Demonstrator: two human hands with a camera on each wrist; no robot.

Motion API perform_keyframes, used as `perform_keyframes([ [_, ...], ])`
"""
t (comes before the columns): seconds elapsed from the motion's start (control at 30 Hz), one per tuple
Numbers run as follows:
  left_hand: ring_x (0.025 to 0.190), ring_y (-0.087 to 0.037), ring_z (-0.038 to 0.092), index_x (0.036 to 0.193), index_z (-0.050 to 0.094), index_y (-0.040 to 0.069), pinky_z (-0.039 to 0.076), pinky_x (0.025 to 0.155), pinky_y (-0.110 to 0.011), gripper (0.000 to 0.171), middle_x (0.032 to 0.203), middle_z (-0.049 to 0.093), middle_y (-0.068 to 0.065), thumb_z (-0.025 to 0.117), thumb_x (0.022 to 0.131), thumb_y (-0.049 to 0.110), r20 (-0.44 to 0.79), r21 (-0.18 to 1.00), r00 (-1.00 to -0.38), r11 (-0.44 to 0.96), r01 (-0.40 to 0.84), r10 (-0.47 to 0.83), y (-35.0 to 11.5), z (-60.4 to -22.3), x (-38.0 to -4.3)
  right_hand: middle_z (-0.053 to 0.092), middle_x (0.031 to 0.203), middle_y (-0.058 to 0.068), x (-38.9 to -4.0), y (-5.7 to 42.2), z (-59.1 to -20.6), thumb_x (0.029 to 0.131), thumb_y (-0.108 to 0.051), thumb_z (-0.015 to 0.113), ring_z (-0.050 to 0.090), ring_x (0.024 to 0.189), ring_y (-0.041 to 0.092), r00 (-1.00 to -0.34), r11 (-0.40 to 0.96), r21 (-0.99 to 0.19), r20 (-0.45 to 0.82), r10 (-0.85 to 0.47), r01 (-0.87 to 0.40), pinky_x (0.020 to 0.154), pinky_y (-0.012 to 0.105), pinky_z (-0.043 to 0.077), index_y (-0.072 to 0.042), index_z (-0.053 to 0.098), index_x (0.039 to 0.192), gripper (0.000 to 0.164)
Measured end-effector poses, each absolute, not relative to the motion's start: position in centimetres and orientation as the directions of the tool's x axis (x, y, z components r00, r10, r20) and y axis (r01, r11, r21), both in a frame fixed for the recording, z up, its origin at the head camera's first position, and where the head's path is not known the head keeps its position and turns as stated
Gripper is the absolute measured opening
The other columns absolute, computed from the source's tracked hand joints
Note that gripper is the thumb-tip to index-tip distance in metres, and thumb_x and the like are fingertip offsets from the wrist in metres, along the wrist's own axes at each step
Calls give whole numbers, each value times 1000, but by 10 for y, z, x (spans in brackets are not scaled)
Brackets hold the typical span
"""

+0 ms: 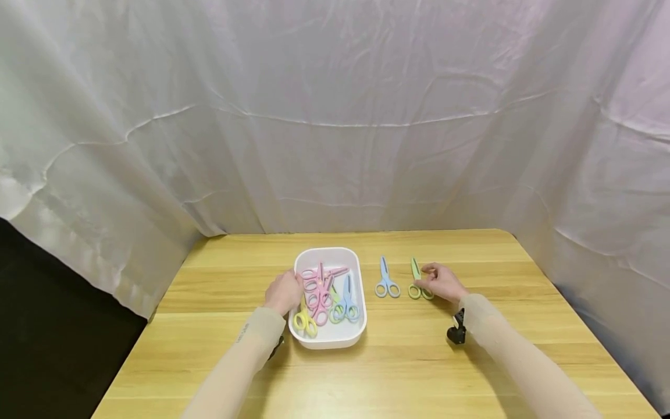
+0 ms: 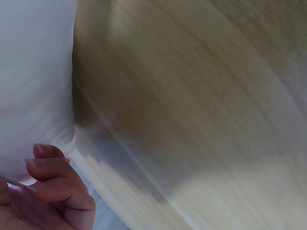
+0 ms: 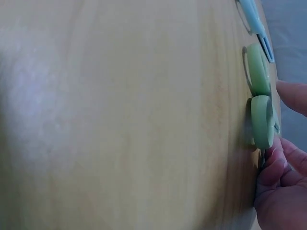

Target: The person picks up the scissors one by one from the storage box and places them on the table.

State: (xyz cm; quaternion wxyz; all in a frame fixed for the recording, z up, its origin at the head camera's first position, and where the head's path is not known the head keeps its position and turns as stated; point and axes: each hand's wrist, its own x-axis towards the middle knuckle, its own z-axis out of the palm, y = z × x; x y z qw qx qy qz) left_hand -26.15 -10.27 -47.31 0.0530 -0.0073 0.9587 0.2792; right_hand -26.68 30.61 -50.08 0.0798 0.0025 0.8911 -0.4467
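Observation:
My left hand (image 1: 284,292) grips the left rim of a white plastic bin (image 1: 335,343); in the left wrist view its curled fingers (image 2: 57,187) lie against the outer wall. Inside the bin are several scissors: pink scissors (image 1: 320,299), yellow scissors (image 1: 305,322), blue scissors (image 1: 346,307) and green scissors partly covered by them. To the right, green-handled scissors (image 1: 414,291) lie on the table, blades pointing away. My right hand (image 1: 444,283) is at these scissors, with thumb and fingers spread apart around their right side. Blue-handled scissors (image 1: 387,287) lie between them and the bin.
The wooden table (image 1: 398,372) has a rounded far right corner. A pale curtain (image 1: 335,174) hangs behind the table and along its sides. A dark area (image 1: 57,326) lies beyond the left edge.

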Motion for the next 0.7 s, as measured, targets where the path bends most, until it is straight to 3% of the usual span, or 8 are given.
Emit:
perform_keyframes([
  [0.23,78,-26,61,135,57,0,52,76,-44,46,88,66,-12,37,106,31,-117,549,-993,834,-48,19,-104,-471,-262,58,112,16,-268,304,-500,96,-32,66,56,99,21,-988,588,-802,-152,-25,108,85,29,47,7,42,144,66],
  [0.47,83,-27,62,136,55,-1,53,84,-47,48,92,66,-13,38,106,31,-116,547,-993,836,-42,26,-103,-470,-261,52,98,6,-266,289,-490,99,-24,60,49,83,15,-996,548,-832,-72,58,92,72,26,44,6,40,145,58],
  [0.7,79,-25,61,125,62,2,51,75,-41,42,89,65,-11,38,106,30,-128,531,-991,847,-32,43,-106,-470,-265,56,99,8,-264,254,-470,96,-18,61,50,82,12,-999,520,-854,19,32,0,68,21,45,4,46,142,53],
])
